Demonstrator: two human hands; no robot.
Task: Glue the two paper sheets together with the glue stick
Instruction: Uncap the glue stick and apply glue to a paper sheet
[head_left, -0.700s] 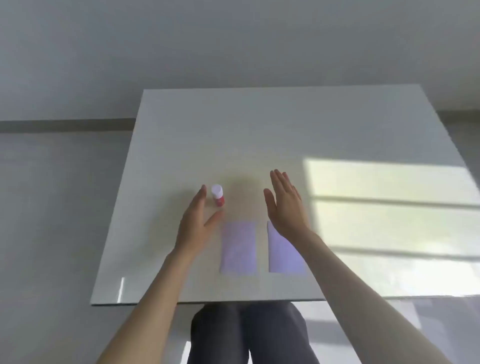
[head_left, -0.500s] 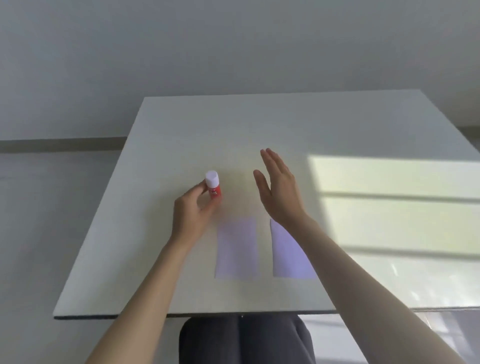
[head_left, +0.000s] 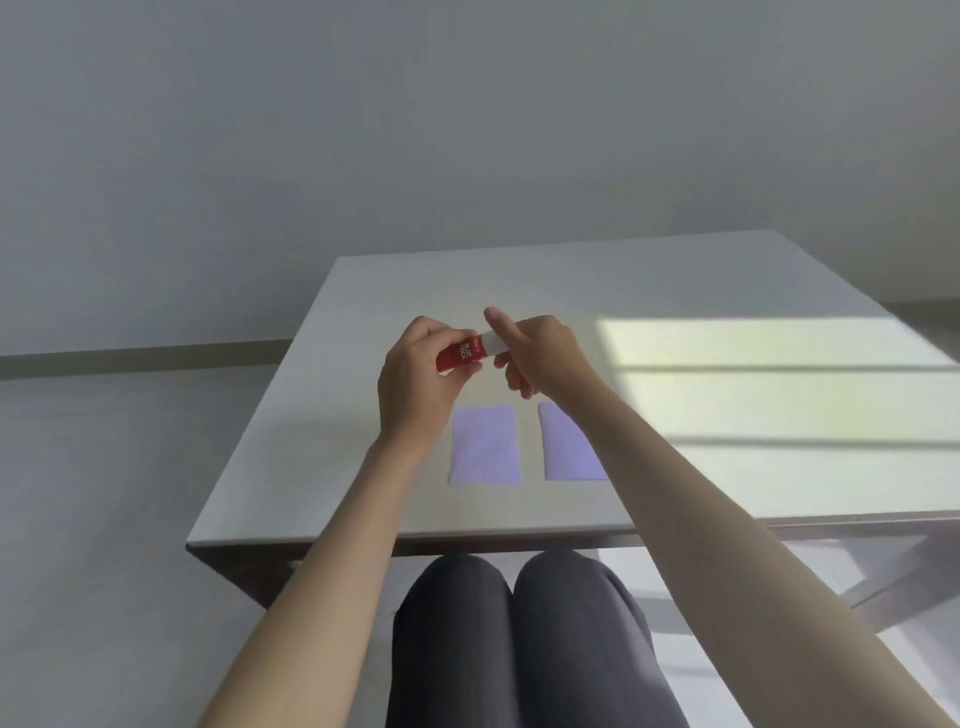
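Head view: glue stick (head_left: 464, 353) held tilted above the worktop (head_left: 332, 431). Left hand (head_left: 415, 384) grips its red body; right hand (head_left: 540, 358) pinches the white cap (head_left: 492, 342). Two lilac paper sheets (head_left: 485, 446) (head_left: 566, 452) lie side by side, apart, below the hands

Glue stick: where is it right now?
Head view, centre: the glue stick is held above the table, left hand on its red body, right hand on its white cap.

The left hand (head_left: 415, 384) lifted the glue stick (head_left: 462, 354) off the table (head_left: 311, 415); the right hand (head_left: 540, 358) closed on its white cap (head_left: 491, 342).
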